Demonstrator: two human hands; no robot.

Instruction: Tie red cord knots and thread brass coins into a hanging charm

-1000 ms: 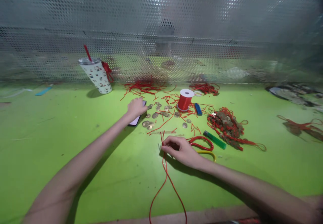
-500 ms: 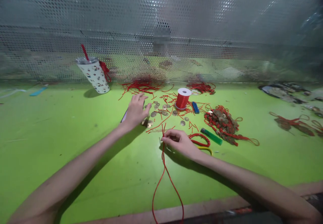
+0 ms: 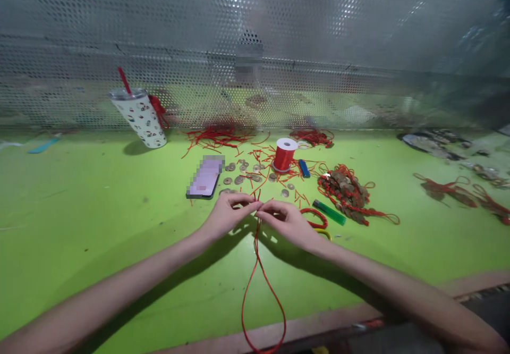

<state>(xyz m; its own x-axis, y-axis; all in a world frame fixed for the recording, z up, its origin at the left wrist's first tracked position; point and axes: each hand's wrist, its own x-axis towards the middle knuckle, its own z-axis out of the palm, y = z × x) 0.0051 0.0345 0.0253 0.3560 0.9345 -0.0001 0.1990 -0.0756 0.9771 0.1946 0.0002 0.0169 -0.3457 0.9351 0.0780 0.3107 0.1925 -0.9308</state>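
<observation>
A doubled red cord point(image 3: 258, 257) hangs from my fingertips as a long loop, its lower end reaching past the table's near edge. My right hand point(image 3: 289, 224) pinches it near the top, thumb against index finger. Fingertips of my left hand point(image 3: 227, 216) are closed at the same spot, touching the right ones. Two short cord ends stick up above the pinch. Whether a small piece is also between the left fingers is hidden. Just beyond lie loose brass-coloured coins point(image 3: 239, 180), several of them, with a hole in the middle.
Behind the coins stands a spool of red cord point(image 3: 284, 156). A phone point(image 3: 205, 178), blue lighter point(image 3: 304, 168), green lighter point(image 3: 329, 212), red loop handle point(image 3: 323, 221) and pile of knotted coin strings point(image 3: 345, 189) lie around. A patterned tumbler point(image 3: 143, 120) stands by the perforated metal screen point(image 3: 199, 88).
My left hand has come back from beside the phone and coins to the cord, where it meets my right hand. The phone is now uncovered. The right hand keeps its pinch.
</observation>
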